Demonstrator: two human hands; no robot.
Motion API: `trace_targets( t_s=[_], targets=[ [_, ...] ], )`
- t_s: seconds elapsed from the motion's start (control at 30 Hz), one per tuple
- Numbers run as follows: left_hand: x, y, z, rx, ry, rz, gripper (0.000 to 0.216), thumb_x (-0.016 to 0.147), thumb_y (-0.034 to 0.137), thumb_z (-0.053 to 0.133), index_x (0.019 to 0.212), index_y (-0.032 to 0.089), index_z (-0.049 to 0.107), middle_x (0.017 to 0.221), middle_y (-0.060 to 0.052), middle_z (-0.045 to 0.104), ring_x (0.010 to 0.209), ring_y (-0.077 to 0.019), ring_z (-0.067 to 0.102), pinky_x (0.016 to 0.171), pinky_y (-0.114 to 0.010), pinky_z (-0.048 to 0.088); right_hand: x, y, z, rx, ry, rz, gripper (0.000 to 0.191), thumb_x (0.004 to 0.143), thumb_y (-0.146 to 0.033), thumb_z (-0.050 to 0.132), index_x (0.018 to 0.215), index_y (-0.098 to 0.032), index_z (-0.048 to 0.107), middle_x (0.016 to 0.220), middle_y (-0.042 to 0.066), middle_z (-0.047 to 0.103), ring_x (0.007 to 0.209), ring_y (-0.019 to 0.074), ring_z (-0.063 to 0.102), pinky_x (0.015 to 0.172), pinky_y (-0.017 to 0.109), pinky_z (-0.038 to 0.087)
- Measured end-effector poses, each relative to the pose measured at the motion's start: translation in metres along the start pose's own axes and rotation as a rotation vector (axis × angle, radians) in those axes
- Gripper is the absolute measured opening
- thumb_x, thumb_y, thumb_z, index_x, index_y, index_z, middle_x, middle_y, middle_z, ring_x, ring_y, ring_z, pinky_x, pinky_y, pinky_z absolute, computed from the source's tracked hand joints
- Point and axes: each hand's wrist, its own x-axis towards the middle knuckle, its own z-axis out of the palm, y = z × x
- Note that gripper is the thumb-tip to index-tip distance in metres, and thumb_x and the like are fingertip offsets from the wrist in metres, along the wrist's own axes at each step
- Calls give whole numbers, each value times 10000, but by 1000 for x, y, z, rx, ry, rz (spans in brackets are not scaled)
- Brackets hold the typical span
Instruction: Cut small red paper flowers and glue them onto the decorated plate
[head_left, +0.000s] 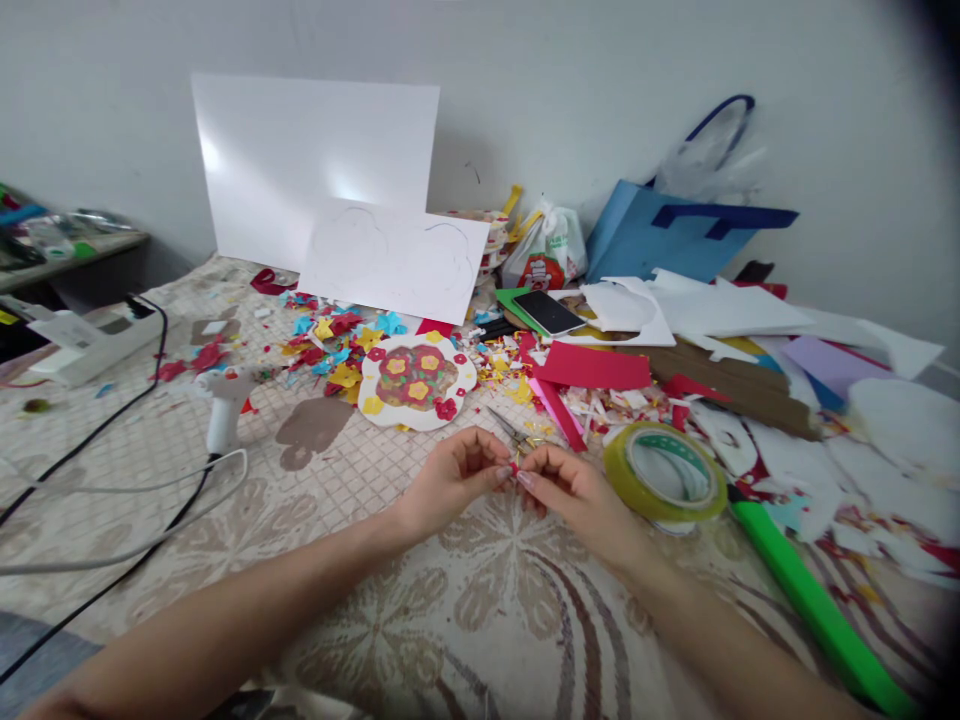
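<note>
Between the fingertips of my left hand and my right hand is a small red piece, perhaps paper, mostly hidden by the fingers. Both hands pinch it close together above the table. Just behind them lies a pair of scissors, blades pointing up and left, its handles partly covered by my hands. Farther back sits a white scalloped paper plaque decorated with red and yellow flowers. A wide roll of yellowish clear tape rests right of my right hand.
A white glue gun stands at left with cables trailing forward. Paper flowers and scraps cover the back. A phone, red paper, a green-handled tool, white boards and a blue bag are around.
</note>
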Motion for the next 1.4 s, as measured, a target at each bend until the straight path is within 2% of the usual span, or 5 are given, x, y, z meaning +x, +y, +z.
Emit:
trace_targets(
  t_s=[0.37,0.6,0.83,1.13,1.4],
  targets=[
    [1,-3,-2,4,19,22,218,740,247,694,847,130,544,756,-12,584,686,-106,567,663,-255,446,2,-3,0,50,-18,-14,230,868,-397,527,799,-179,551,695,-9,579,597,107,546,552,236,423],
    [0,-1,0,50,41,29,221,731,252,702,841,126,559,770,-16,590,694,-102,566,671,-248,454,1,-1,0,-29,7,-7,221,833,-399,581,808,-182,545,634,-25,562,567,107,523,547,233,417],
    [1,-3,-3,-21,69,-46,253,725,286,709,845,131,548,751,-20,632,685,-125,634,665,-259,493,3,1,-3,-34,6,-30,240,853,-423,538,789,-192,530,636,-17,562,567,117,522,555,251,438],
    [1,2,0,33,69,-43,290,710,280,720,902,127,567,824,-30,622,730,-117,610,707,-263,484,1,-1,-2,-89,35,-31,174,859,-362,522,821,-192,540,639,-19,560,569,119,523,551,248,430],
    [0,-4,-1,50,48,2,276,699,270,733,860,126,561,731,-20,621,662,-110,604,637,-237,470,-2,-3,3,-118,0,-56,136,870,-318,496,820,-202,548,640,-20,559,581,125,546,555,243,449]
  ],
)
